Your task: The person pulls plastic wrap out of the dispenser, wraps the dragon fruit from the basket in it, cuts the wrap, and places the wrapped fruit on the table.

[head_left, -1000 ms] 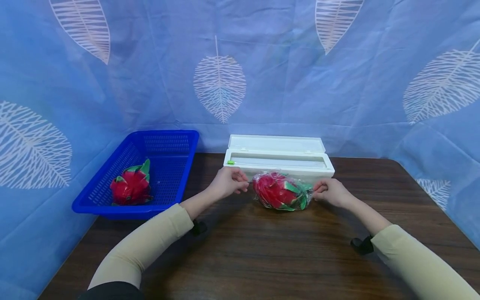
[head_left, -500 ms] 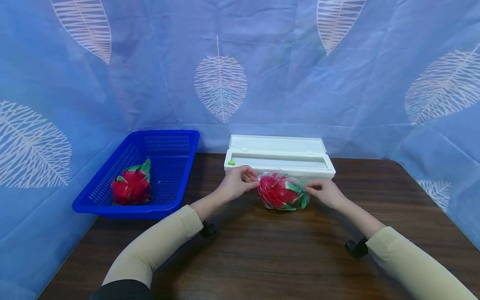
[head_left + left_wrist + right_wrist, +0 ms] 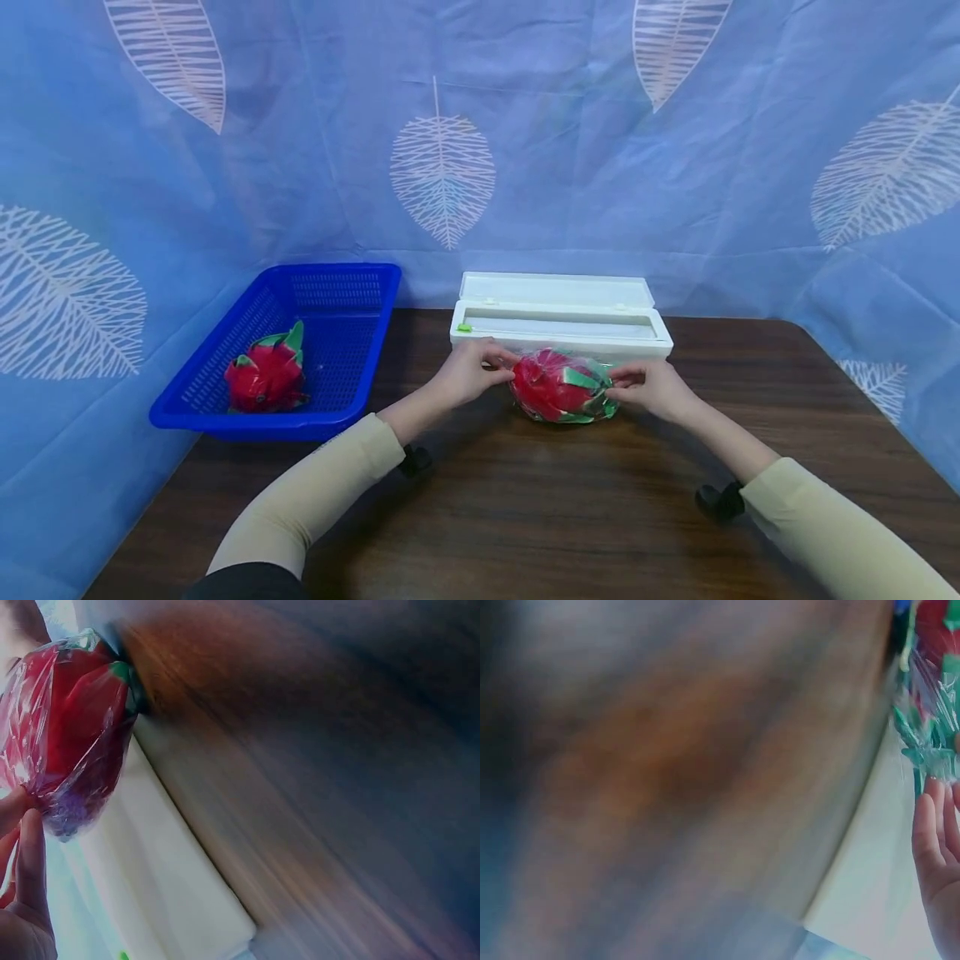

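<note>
A red dragon fruit [image 3: 553, 390] with green scales lies on its side, wrapped in clear cling film [image 3: 79, 769]. Its leafy end points right in the head view. My left hand [image 3: 467, 372] pinches the film at the fruit's red end between thumb and fingers. At the green end, the fingertips of my right hand [image 3: 654, 389] pinch the gathered wrap over the leaf tips [image 3: 934, 739]. Right behind the fruit stands a white cling film dispenser [image 3: 562, 340], its lid raised.
To the left is a blue plastic basket [image 3: 333, 350] holding a second dragon fruit [image 3: 264, 379]. All of it rests on a dark wooden table [image 3: 525, 517]. A blue cloth [image 3: 525, 183] with white leaf prints hangs behind the table.
Both hands have come inward, the left to the right and the right to the left. Film ends that stuck out at each side now lie close against the dragon fruit.
</note>
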